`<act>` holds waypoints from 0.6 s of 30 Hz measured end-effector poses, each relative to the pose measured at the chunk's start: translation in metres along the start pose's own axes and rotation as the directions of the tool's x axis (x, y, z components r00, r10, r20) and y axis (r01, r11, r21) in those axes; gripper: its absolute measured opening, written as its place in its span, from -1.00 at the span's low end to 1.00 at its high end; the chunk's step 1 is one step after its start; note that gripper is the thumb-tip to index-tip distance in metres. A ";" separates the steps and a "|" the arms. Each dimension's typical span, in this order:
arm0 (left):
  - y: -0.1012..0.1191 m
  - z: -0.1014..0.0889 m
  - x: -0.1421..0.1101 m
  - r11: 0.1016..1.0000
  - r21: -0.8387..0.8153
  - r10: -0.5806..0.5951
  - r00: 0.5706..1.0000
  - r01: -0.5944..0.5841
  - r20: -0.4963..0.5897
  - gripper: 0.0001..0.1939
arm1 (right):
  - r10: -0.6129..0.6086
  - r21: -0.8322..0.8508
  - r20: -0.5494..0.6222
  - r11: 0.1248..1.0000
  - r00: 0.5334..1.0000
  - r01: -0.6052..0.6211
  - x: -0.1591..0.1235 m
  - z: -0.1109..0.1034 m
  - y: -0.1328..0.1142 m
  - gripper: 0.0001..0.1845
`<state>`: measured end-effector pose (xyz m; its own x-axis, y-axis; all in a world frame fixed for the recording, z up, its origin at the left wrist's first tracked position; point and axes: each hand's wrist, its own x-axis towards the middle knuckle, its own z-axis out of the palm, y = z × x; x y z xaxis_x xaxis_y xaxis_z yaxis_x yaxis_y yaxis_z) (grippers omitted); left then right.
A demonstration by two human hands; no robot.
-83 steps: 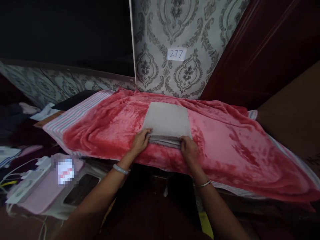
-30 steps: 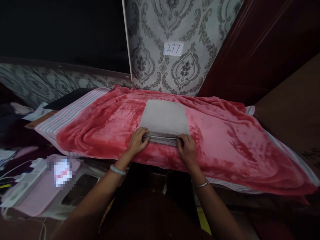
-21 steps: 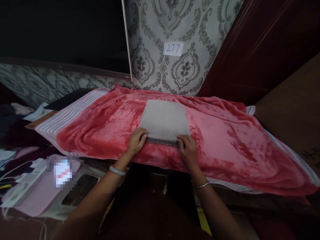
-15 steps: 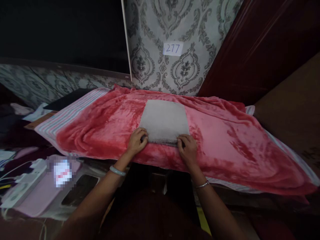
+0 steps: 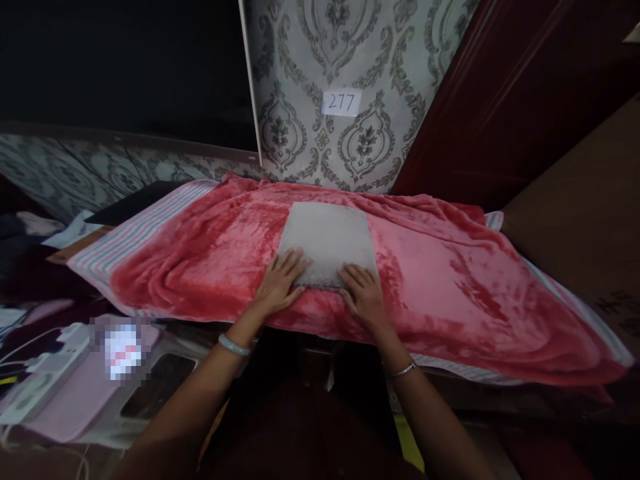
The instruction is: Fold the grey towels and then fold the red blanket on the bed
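Observation:
A grey square of cloth lies flat on a red plush blanket. Its near edge looks darker and fuzzy. My left hand rests palm down on the cloth's near left corner, fingers stretched out and partly on the blanket. On the near right corner lies my right hand, also palm down with its fingers extended. Neither hand grips anything. The cloth's two near corners are partly hidden under the hands.
A dark screen stands at the back left, and a paper marked 277 is on the patterned wall. Left of me are a white power strip and a pink case. A brown panel borders the right.
My fingers were pinching the cloth's two near corners; both hands have let go and flattened out onto it. The cloth keeps its place on the blanket.

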<state>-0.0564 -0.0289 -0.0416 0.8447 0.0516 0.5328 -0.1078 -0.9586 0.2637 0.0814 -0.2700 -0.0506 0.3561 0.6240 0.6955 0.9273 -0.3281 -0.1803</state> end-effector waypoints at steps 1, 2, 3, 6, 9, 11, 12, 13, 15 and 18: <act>0.002 -0.001 0.001 1.000 0.010 0.026 0.998 -0.027 0.057 -0.41 | -0.009 -0.009 0.063 1.000 0.998 0.010 0.000 0.001 0.000 -0.58; 0.003 -0.002 0.001 0.999 0.015 0.040 0.994 -0.041 0.098 -0.43 | -0.007 -0.013 0.105 1.000 0.994 0.008 0.000 0.003 0.000 -0.56; 0.004 -0.002 0.001 0.999 0.020 0.041 0.992 -0.044 0.121 -0.45 | 0.000 -0.014 0.124 1.000 0.992 0.002 -0.002 0.004 0.000 -0.55; 0.002 -0.004 -0.001 0.999 0.024 0.032 0.991 -0.035 0.131 -0.46 | 0.019 0.005 0.109 1.000 0.994 -0.020 -0.010 0.007 0.000 -0.55; -0.005 -0.007 -0.001 0.999 0.008 0.036 0.992 -0.037 0.119 -0.50 | 0.045 0.043 0.056 0.998 0.997 -0.047 -0.016 0.007 0.002 -0.57; -0.006 -0.010 0.005 1.000 -0.003 0.009 0.994 -0.009 0.107 -0.58 | 0.082 0.067 0.053 0.994 0.995 -0.086 -0.010 0.005 0.002 -0.61; -0.005 -0.012 0.011 1.000 0.000 -0.025 0.995 0.025 0.100 -0.60 | 0.109 0.073 0.073 0.991 0.991 -0.114 -0.003 0.003 0.002 -0.62; -0.002 -0.013 0.018 0.998 0.016 -0.069 0.993 0.068 0.092 -0.60 | 0.141 0.067 0.103 0.987 0.985 -0.148 0.005 0.001 0.001 -0.63; 0.008 -0.014 0.034 0.985 0.081 -0.157 0.984 0.150 0.084 -0.57 | 0.206 0.022 0.181 0.977 0.962 -0.214 0.026 -0.002 -0.002 -0.60; 0.025 -0.009 0.053 0.966 0.191 -0.208 0.961 0.173 0.184 -0.48 | 0.278 -0.088 0.332 0.961 0.902 -0.263 0.051 -0.003 -0.007 -0.45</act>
<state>-0.0185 -0.0479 0.0006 0.9304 0.1973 0.3090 0.1416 -0.9708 0.1936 0.0925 -0.2385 -0.0118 0.6168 0.7067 0.3465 0.7869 -0.5419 -0.2953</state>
